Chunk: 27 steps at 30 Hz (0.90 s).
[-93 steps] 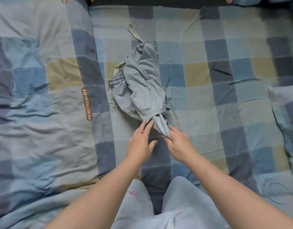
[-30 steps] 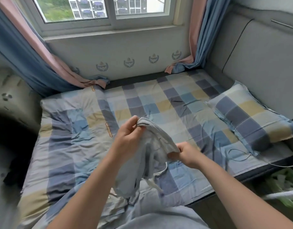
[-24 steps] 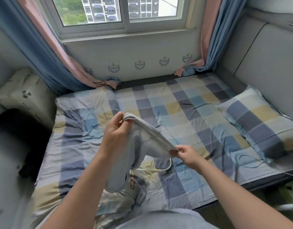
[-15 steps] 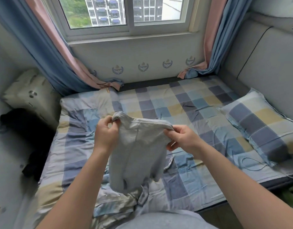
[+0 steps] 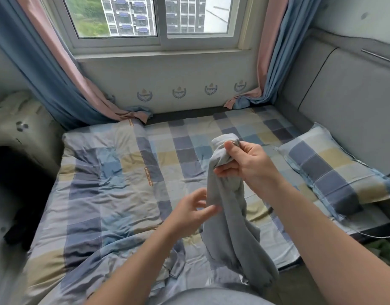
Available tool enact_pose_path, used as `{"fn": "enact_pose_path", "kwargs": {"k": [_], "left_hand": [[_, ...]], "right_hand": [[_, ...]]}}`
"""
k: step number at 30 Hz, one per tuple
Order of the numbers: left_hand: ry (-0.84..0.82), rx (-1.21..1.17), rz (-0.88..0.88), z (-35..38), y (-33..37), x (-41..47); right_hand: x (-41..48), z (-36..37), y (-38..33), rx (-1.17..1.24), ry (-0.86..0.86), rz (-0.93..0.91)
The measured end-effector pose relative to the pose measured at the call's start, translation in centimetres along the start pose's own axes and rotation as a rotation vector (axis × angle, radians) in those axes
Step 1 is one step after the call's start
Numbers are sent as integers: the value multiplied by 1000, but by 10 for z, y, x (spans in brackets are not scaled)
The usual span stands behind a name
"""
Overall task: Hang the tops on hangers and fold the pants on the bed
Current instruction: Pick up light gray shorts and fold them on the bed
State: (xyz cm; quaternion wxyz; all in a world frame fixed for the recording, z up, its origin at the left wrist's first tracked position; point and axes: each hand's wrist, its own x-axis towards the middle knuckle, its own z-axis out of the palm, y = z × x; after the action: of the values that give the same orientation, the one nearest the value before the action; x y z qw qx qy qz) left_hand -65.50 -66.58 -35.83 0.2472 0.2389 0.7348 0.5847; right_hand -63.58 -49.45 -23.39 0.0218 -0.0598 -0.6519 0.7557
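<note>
A pair of grey pants [image 5: 229, 225] hangs in the air over the near part of the bed [image 5: 115, 194]. My right hand [image 5: 244, 166] grips the bunched top end of the cloth, thumb and fingers curled round it. The rest of the garment droops down to the bed's front edge. My left hand [image 5: 189, 212] is lower and to the left, fingers loosely spread, its fingertips at the left edge of the hanging fabric. No hanger and no top is in view.
A checked quilt [image 5: 97, 177] covers the bed, rumpled at the front. A matching pillow [image 5: 330, 170] lies at the right by the grey headboard [image 5: 343, 102]. Curtains [image 5: 57, 75] and a window are behind. A white cable [image 5: 370, 235] runs along the right edge.
Half a second ago both hands held the pants spread by the top edge. Now my left hand has let go and dropped lower; my right hand holds the gathered top alone.
</note>
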Motion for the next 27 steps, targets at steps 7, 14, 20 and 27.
{"fn": "enact_pose_path", "kwargs": {"k": [7, 14, 20, 27], "left_hand": [[231, 222, 52, 3, -15, 5], [359, 167, 61, -24, 0, -6], [481, -58, 42, -50, 34, -13], [490, -251, 55, -61, 59, -8]], "right_hand": [[4, -17, 3, 53, 93, 4], [10, -29, 31, 37, 244, 103], [-6, -12, 45, -200, 56, 200], [-25, 21, 104, -532, -333, 286]]}}
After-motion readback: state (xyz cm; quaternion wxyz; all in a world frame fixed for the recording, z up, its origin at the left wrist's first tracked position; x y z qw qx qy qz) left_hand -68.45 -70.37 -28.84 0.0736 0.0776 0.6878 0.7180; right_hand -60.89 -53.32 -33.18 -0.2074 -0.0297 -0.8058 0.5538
